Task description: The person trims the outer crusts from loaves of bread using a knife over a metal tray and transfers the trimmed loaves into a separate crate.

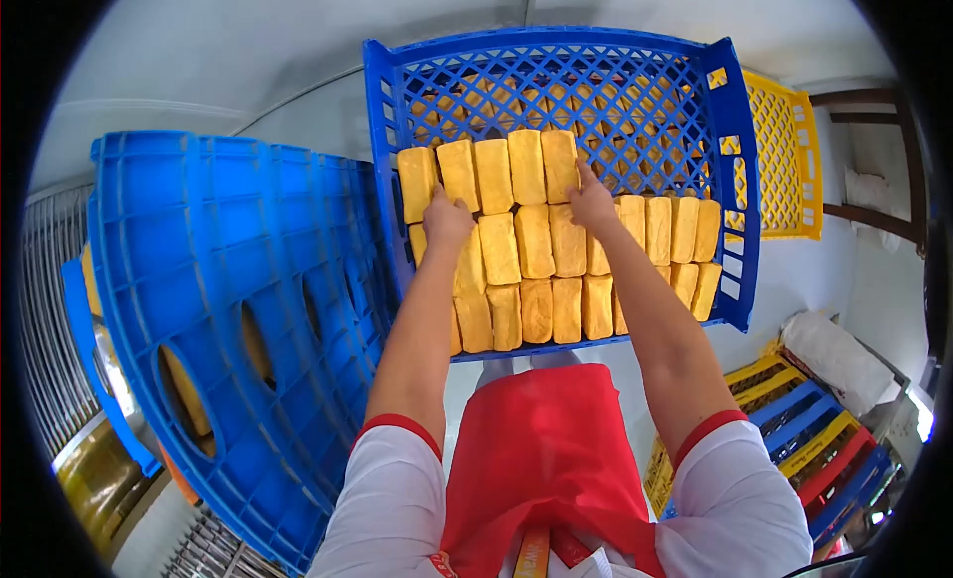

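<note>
Currently, both your hands reach forward over a wide blue plastic crate (546, 39) with lattice sides. Your left hand (449, 220) and right hand (593, 201) are spread about four blocks apart, bracing between them a side-by-side run of four golden-yellow, oblong blocks (528, 168). Your left fingers press at the run's left end and your right fingers at its right end; how far they curl underneath is hidden. The run lies inside the crate, its blocks standing side by side with their long faces towards you.

Just left of your left hand, one more golden block (417, 181) lines up beside the run. Nearer to you than your grip, a middle row of matching blocks (534, 242) and a front row of matching blocks (537, 312) stretch across the crate, partly covered by your forearms. Beyond your grip, more blocks show through the blue diamond lattice (660, 72).

Well to the left of your hands rises a large ribbed blue plastic crate wall (218, 211) with oval openings. Right of your grip, past the crate's edge, is a yellow lattice crate (777, 151). Between your arms, closest to you, hangs your red apron (541, 439).
</note>
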The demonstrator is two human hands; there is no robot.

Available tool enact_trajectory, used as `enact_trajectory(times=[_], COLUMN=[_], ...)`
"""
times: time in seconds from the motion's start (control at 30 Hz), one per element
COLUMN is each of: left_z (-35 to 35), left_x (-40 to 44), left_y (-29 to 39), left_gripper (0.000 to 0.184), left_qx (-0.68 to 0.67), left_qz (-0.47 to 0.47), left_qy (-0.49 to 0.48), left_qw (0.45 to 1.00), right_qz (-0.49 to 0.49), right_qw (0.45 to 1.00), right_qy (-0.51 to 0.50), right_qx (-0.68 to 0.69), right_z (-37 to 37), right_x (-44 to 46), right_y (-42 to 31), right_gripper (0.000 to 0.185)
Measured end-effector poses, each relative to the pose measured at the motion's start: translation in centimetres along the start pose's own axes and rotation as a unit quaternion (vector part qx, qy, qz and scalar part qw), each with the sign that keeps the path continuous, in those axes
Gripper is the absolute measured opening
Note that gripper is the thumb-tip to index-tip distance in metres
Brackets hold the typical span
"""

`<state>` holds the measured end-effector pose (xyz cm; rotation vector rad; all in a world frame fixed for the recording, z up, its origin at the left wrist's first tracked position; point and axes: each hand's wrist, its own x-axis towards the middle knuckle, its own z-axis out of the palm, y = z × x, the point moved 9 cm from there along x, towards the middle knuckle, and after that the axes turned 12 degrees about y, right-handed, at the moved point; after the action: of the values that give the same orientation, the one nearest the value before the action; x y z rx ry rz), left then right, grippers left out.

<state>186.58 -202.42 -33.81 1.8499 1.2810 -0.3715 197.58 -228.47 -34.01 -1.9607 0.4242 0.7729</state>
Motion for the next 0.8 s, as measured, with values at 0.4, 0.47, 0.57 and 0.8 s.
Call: enact_trajectory(times=[0.4,0.47,0.57,0.8], left_z=[-17.1,-30.7,-45.9,-68.0], left_x=[-47.0,-48.7,-47.9,-36.1], left_y=[-17.9,-21.4,-21.5,-18.7], left_gripper=[0.026,0.020,0.018,0.050], left_qx=[0.154,0.170,0.062,0.112], left_qz=[0.248,0.088,0.068,0.236], left_qy=[-0.197,-0.048,0.228,0.515], left_qw=[0.936,0.980,0.969,0.817], right_qz=[-0.182,-0.161,-0.168,0.049], right_qw=[0.695,0.588,0.699,0.990], right_qy=[-0.353,-0.399,-0.197,0.133], right_qx=[-0.600,-0.685,-0.667,-0.007], right_z=[-11.8,-16.2,-22.5,-21.9], right_x=[-26.2,-27.9,-24.1,-27.9], right_y=[14.4,15.8,13.2,6.3], right_gripper=[0.056,0.044,0.029,0.040])
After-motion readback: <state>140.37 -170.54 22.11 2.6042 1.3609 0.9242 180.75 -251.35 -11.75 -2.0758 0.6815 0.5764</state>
